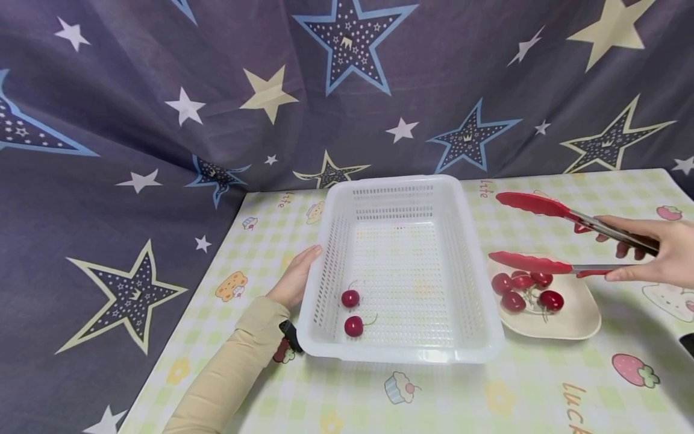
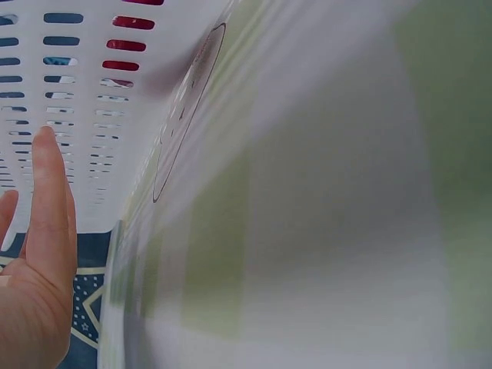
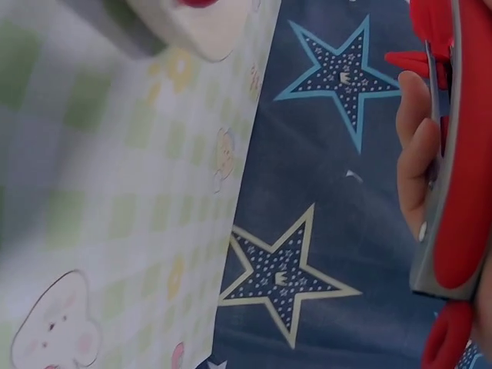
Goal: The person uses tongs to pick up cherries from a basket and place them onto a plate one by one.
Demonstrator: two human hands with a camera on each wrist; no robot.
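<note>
A white perforated basket [image 1: 466,241] stands mid-table with two cherries [image 1: 350,298] in its near left corner. My left hand [image 1: 295,278] lies flat against the basket's left wall [image 2: 46,92], fingers [image 2: 51,192] straight. My right hand [image 1: 656,252] grips red-tipped metal tongs [image 1: 542,235], whose jaws stand apart and empty above a cream plate [image 1: 580,322] holding several cherries [image 1: 523,290]. In the right wrist view my fingers [image 3: 415,154] curl round the tongs' handle [image 3: 461,192].
The table carries a green-checked cloth [image 1: 444,398] with cartoon prints. A dark star-patterned drape [image 1: 217,108] hangs behind and falls past the table's left edge. A dark object [image 1: 687,345] shows at the right edge.
</note>
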